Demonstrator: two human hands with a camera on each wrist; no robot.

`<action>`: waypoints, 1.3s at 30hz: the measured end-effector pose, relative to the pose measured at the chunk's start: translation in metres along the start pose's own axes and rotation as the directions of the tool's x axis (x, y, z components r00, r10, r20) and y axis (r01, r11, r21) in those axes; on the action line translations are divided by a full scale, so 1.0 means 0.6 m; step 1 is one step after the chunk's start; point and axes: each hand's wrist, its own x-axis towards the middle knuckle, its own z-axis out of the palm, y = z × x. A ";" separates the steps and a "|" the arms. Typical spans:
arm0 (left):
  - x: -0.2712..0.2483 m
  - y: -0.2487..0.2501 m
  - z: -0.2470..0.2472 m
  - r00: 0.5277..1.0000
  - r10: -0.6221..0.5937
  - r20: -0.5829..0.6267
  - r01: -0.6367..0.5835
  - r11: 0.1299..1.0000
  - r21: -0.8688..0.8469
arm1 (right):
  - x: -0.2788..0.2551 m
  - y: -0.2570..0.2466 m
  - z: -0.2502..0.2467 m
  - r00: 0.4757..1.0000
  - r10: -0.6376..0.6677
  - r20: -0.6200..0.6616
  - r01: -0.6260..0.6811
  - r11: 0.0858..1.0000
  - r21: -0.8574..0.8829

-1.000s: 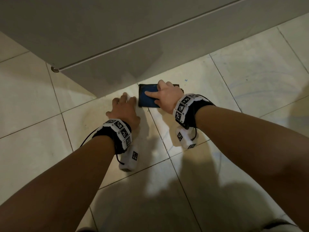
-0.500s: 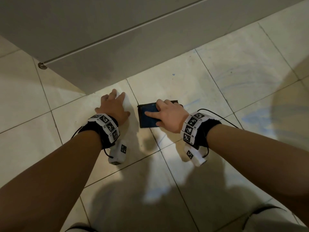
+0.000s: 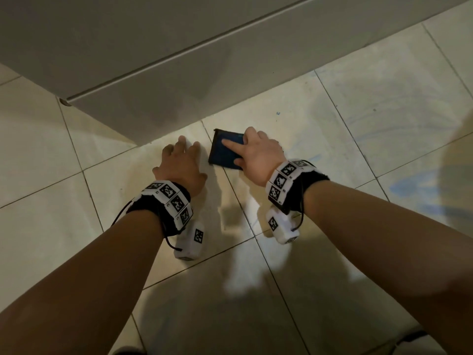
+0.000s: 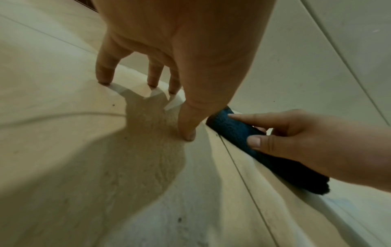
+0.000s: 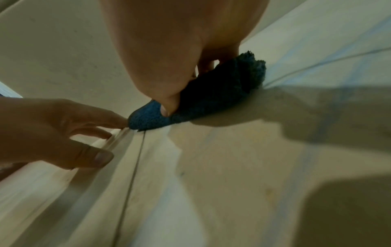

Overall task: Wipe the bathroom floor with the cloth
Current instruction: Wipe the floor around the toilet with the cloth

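Note:
A folded dark blue cloth [image 3: 223, 154] lies on the cream floor tiles [image 3: 371, 103], close to the foot of the grey wall panel. My right hand [image 3: 253, 153] is on it: the index finger lies straight across the top and the thumb presses its near edge [image 4: 234, 132], so the cloth [image 5: 211, 93] is pinched under the hand. My left hand [image 3: 179, 162] stands just left of the cloth, propped on spread fingertips [image 4: 103, 75] on the bare tile, holding nothing. The far side of the cloth is hidden under my right fingers.
A grey wall panel [image 3: 179, 73] with a horizontal groove runs diagonally across the top and ends at a corner on the left. Faint blue streaks [image 3: 414, 187] mark the tiles to the right. My shadow covers the near tiles.
My right hand drew the cloth back along the tile, then pushed it forward again to the foot of the wall. The left hand stayed propped on its tile.

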 end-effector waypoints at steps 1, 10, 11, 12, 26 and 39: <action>0.001 -0.001 -0.001 1.000 0.007 0.000 -0.007 1.000 0.003 | 0.004 0.007 -0.003 1.000 0.014 -0.010 -0.014 1.000 0.005; 0.008 -0.004 0.004 1.000 0.021 -0.002 -0.021 0.998 0.060 | -0.021 0.219 -0.051 0.891 0.448 -0.078 -0.432 0.888 0.159; 0.010 -0.004 0.004 1.000 0.024 0.007 -0.024 0.997 0.070 | -0.023 0.228 -0.053 0.876 0.476 -0.083 -0.457 0.872 0.175; 0.011 -0.005 0.004 1.000 0.022 0.018 -0.023 0.996 0.081 | -0.023 0.229 -0.053 0.867 0.491 -0.088 -0.471 0.864 0.180; 0.040 -0.018 0.024 0.996 0.082 0.021 -0.084 0.986 0.141 | -0.087 0.108 -0.020 0.938 0.323 0.128 -0.342 0.920 0.188; 0.055 -0.032 0.035 0.993 0.110 0.053 -0.117 0.981 0.154 | -0.158 -0.044 0.030 0.963 0.059 0.264 -0.109 0.978 0.178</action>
